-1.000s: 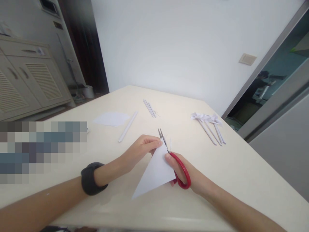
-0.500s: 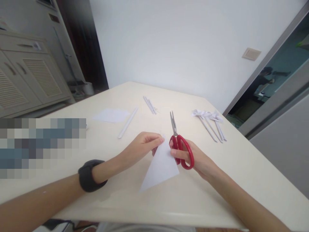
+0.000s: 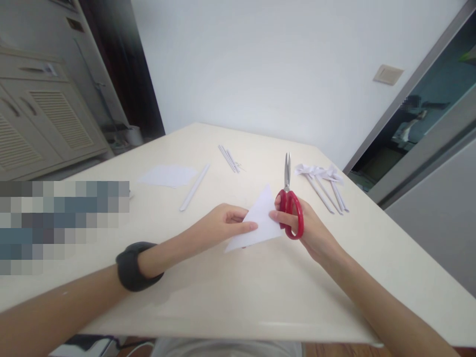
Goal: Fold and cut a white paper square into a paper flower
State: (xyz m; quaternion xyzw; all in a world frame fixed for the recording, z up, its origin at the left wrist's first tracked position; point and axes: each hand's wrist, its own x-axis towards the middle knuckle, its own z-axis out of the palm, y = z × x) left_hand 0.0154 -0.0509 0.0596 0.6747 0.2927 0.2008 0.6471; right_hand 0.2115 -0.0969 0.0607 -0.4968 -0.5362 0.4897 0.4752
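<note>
Right now both hands are on the paper (image 3: 260,220), a white triangle held just above the table (image 3: 230,297), near its middle. Left hand (image 3: 219,225) pinches the paper's left edge, thumb on top, fingers curled under. Black band (image 3: 132,265) on that wrist. Right hand (image 3: 308,228) grips the scissors (image 3: 289,198) by the red handles, fingers through the loops, and its thumb and a fingertip also pinch the paper's right edge. Blades closed, pointing away from the person, clear of the paper's top corner.

Rest of the table: a paper stick (image 3: 194,187) lies left of centre, with a flat white sheet (image 3: 167,175) just beyond it to the left. A small bundle of thin sticks (image 3: 228,158) sits farther back. A cluster of sticks with folded paper tops (image 3: 323,181) lies to the right of the scissor tips, near but not touching. A blurred patch covers the table's left side, can't tell what's under it.

Cabinet (image 3: 40,124) with louvred doors stands back left; wall switch plate (image 3: 387,75) is up right.
</note>
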